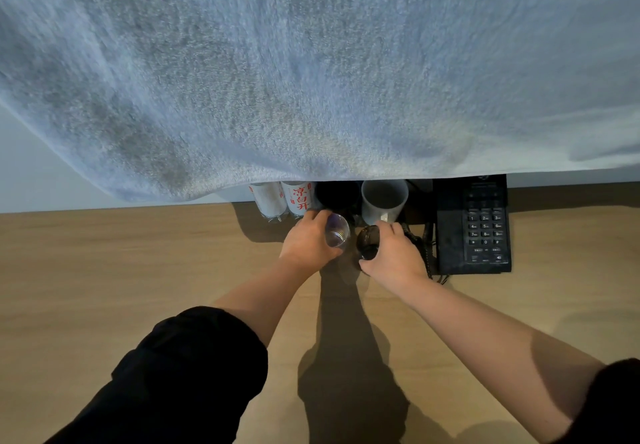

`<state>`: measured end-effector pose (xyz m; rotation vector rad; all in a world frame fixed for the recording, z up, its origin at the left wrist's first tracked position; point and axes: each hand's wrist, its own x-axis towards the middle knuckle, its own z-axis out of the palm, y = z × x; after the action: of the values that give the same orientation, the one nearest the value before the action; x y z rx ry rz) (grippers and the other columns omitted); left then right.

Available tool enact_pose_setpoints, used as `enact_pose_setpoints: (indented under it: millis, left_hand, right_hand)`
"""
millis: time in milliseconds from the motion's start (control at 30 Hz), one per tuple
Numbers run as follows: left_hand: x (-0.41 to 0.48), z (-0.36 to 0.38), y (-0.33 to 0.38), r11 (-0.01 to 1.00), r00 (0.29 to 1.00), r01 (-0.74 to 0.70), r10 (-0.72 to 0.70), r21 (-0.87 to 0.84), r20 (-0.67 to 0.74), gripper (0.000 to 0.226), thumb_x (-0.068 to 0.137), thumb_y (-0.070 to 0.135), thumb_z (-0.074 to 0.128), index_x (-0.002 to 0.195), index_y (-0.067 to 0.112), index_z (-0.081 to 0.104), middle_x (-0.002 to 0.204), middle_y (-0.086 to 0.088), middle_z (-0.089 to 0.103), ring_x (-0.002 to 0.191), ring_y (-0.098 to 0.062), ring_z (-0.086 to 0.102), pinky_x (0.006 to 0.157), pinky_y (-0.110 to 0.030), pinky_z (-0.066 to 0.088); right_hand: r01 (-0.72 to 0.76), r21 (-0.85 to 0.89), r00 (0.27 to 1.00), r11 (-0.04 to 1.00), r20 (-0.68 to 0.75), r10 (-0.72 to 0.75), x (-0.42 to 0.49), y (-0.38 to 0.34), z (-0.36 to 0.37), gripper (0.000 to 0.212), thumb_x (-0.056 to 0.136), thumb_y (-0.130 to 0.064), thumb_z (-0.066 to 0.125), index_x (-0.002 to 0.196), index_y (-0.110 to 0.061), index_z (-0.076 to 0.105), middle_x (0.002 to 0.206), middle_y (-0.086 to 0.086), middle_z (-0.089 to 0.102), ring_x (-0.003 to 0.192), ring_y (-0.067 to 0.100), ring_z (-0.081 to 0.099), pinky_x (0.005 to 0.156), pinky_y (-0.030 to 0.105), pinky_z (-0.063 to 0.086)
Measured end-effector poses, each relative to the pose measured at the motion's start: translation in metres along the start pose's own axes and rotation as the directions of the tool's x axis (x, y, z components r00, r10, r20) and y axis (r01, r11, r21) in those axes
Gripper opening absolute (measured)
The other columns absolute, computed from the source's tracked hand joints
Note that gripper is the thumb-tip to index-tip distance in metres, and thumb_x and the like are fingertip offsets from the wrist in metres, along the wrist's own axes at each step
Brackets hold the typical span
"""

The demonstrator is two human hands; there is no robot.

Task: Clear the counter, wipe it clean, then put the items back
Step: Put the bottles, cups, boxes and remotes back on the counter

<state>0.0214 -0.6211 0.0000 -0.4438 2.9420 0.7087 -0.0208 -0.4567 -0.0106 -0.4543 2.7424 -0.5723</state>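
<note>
Above the telephone (472,228), a pale blue towel (311,62) hangs across the upper view. A wooden counter (121,270) runs under the telephone and away to its left. Left of the telephone, at the back edge, stand a white mug (382,201), a black mug (337,194) and, farthest from it, two labelled bottles (268,201). Just left of the telephone, the right hand (394,253) curls around a dark glass (367,241). Beyond it, the left hand (306,241) grips a tilted clear glass (336,230). I cannot tell whether either glass touches the counter.
</note>
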Motion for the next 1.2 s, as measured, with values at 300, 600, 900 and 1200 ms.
enact_pose_setpoints:
  millis: [300, 600, 900, 1200]
  left_hand:
    - [0.006, 0.004, 0.002, 1.0, 1.0, -0.015, 0.015, -0.002, 0.003, 0.068, 0.075, 0.034, 0.08, 0.132, 0.019, 0.047, 0.13, -0.001, 0.05, 0.113, -0.022, 0.056, 0.092, -0.031, 0.045]
    - [0.004, 0.018, 0.01, 0.995, 0.999, -0.001, -0.003, -0.105, -0.04, 0.064, 0.072, 0.035, 0.082, 0.126, 0.02, 0.051, 0.125, 0.0, 0.053, 0.111, -0.019, 0.058, 0.092, -0.031, 0.048]
    - [0.005, 0.016, 0.007, 0.994, 1.0, -0.016, 0.013, -0.109, -0.023, 0.064, 0.072, 0.036, 0.083, 0.125, 0.023, 0.051, 0.126, 0.001, 0.052, 0.112, -0.018, 0.058, 0.093, -0.032, 0.049]
    - [0.002, 0.018, 0.007, 0.989, 1.0, 0.02, -0.021, -0.145, -0.004, 0.076, 0.073, 0.036, 0.083, 0.137, 0.023, 0.044, 0.135, 0.002, 0.045, 0.119, -0.019, 0.054, 0.099, -0.032, 0.046]
  right_hand:
    - [-0.001, -0.058, 0.998, 0.998, 0.066, 0.005, 0.011, 0.009, -0.01, 0.082, 0.08, -0.037, 0.07, 0.148, -0.023, 0.026, 0.137, 0.006, 0.034, 0.11, 0.03, 0.056, 0.079, 0.036, 0.053]
    - [0.113, -0.282, 0.982, 0.953, 0.178, -0.064, 0.015, 0.011, -0.025, 0.079, 0.082, -0.035, 0.065, 0.149, -0.036, 0.022, 0.139, 0.009, 0.028, 0.119, 0.034, 0.046, 0.073, 0.035, 0.052]
    - [0.013, -0.331, 0.966, 0.944, 0.248, 0.073, 0.021, 0.013, -0.043, 0.078, 0.078, -0.038, 0.067, 0.146, -0.027, 0.03, 0.134, 0.008, 0.033, 0.104, 0.031, 0.056, 0.075, 0.037, 0.055]
    - [-0.167, -0.194, 0.983, 0.967, 0.046, 0.179, 0.014, 0.018, -0.034, 0.073, 0.079, -0.039, 0.069, 0.135, -0.008, 0.035, 0.131, 0.009, 0.038, 0.106, 0.033, 0.056, 0.069, 0.035, 0.045]
